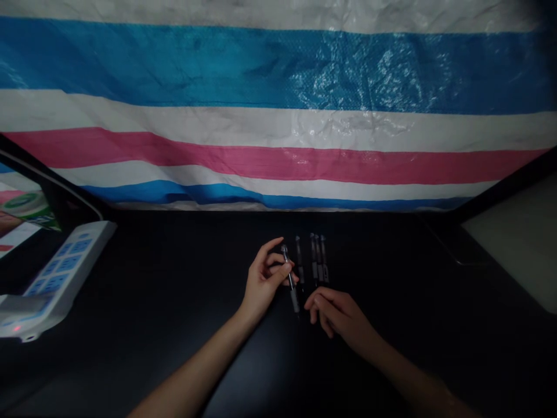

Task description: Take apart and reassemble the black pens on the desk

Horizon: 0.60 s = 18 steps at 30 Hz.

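My left hand (267, 276) pinches a pen (292, 289) between thumb and fingers, its index finger stretched out past the pen's upper end. The pen has a clear barrel and a grey grip, and it slants with its dark tip toward me. Just right of that tip, my right hand (333, 310) has its thumb and index finger pressed together and the other fingers curled. Whatever they hold, if anything, cannot be made out. Beyond the hands, a similar pen (300, 259) lies alone, and right of it several pens (319, 258) lie side by side.
A white power strip (76, 278) with blue sockets and a red light stands at the left on the black tabletop (174, 278). A striped plastic sheet (261, 128) hangs behind the table. A green and white package (30, 206) shows at the far left.
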Available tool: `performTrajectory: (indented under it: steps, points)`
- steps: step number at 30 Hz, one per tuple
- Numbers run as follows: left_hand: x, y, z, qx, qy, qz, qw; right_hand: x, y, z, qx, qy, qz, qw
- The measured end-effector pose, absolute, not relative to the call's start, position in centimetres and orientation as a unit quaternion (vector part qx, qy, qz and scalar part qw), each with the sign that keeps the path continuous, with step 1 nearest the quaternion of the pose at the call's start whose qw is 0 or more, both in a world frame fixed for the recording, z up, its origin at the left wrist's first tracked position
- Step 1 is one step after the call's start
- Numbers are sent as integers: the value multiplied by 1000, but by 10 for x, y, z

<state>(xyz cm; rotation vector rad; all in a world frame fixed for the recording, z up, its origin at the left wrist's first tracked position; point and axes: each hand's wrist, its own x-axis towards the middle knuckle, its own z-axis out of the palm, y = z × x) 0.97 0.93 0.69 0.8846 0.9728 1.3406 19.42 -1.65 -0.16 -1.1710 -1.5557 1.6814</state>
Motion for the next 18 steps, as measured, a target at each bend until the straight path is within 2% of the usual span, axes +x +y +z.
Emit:
performTrajectory:
  steps: [12, 18]
  points:
    - [6, 17, 8, 383, 417, 581, 585, 193, -17, 0, -442, -581, 628, 271]
    - [2, 27, 4, 417, 460, 581, 526, 193, -19, 2, -440, -585, 627, 268]
